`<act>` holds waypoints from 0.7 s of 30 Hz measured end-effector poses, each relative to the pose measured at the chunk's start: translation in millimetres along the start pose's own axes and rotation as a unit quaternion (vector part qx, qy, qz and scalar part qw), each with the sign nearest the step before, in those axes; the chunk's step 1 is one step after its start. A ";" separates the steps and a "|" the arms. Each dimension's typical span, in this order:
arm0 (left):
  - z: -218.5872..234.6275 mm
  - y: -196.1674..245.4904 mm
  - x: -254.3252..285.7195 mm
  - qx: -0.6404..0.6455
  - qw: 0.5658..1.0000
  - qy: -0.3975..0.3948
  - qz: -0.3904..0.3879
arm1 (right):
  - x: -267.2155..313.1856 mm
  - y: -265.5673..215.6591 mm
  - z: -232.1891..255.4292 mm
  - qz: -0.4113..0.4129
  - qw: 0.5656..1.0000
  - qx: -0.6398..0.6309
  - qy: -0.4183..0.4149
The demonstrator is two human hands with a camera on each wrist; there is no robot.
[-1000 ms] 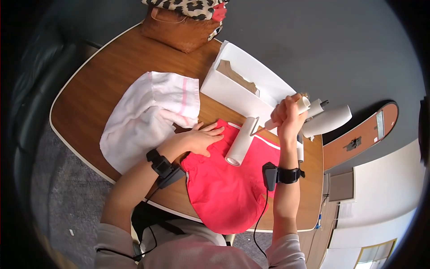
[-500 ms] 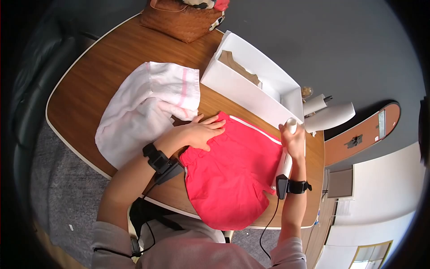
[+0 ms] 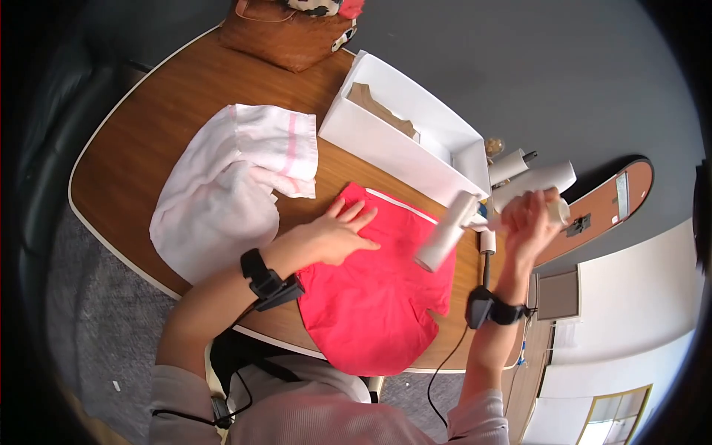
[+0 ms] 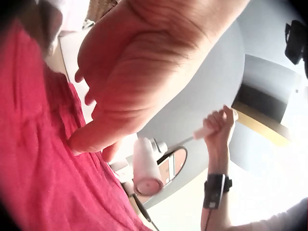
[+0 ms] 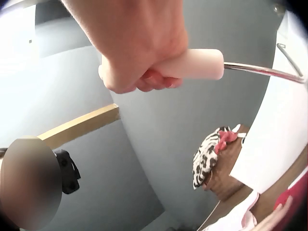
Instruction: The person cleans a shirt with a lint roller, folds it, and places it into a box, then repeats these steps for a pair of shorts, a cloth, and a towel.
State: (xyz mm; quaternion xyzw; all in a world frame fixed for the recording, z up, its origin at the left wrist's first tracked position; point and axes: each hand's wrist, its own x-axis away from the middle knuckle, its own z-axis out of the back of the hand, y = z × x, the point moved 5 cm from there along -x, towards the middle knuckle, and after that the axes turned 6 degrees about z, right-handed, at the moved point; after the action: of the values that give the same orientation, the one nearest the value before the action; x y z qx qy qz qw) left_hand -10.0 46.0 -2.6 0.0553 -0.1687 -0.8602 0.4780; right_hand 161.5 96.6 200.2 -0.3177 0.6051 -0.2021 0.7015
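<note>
Red shorts [image 3: 374, 304] with a white side stripe lie spread on the wooden table. My left hand [image 3: 334, 236] is over their waistband end, fingers straight and spread. In the left wrist view its fingertips come right at the red cloth. My right hand [image 3: 528, 226] grips the white handle [image 5: 204, 63] of a lint roller, fingers curled round it. The white roller head [image 3: 445, 236] is raised above the right part of the shorts, tilted, and slightly blurred. A thin metal rod joins head and handle in the right wrist view.
A white towel [image 3: 222, 185] with pink stripes lies crumpled left of the shorts. Behind stands a white box [image 3: 397, 156] with a brown item [image 3: 382, 111] inside. A brown bag [image 3: 282, 37] is at the far edge. White rolls [image 3: 534, 185] stand at the right.
The lint roller moved from the middle of the shorts to their right edge, then rose and swung outward in my right hand. My left hand has shifted slightly, its fingers spread wider.
</note>
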 end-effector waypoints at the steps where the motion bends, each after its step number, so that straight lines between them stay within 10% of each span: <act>1: -3.9 7.1 -0.8 0.008 1.000 -0.026 0.010 | -1.2 8.5 -10.4 0.009 1.000 -0.009 0.020; 8: -8.1 9.8 8.6 0.059 0.994 -0.089 -0.003 | -8.2 50.5 -60.0 -0.059 0.998 -0.010 0.000; 21: -11.8 4.2 9.1 0.091 0.992 -0.091 -0.001 | 19.5 79.4 24.8 -0.180 0.958 0.217 -0.048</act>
State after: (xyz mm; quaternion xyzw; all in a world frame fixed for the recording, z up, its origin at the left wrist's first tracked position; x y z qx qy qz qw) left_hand -8.6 33.5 -11.6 0.0200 -0.2887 -0.8432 0.4530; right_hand 181.3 145.4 132.9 -0.2703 0.4455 -0.4359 0.7338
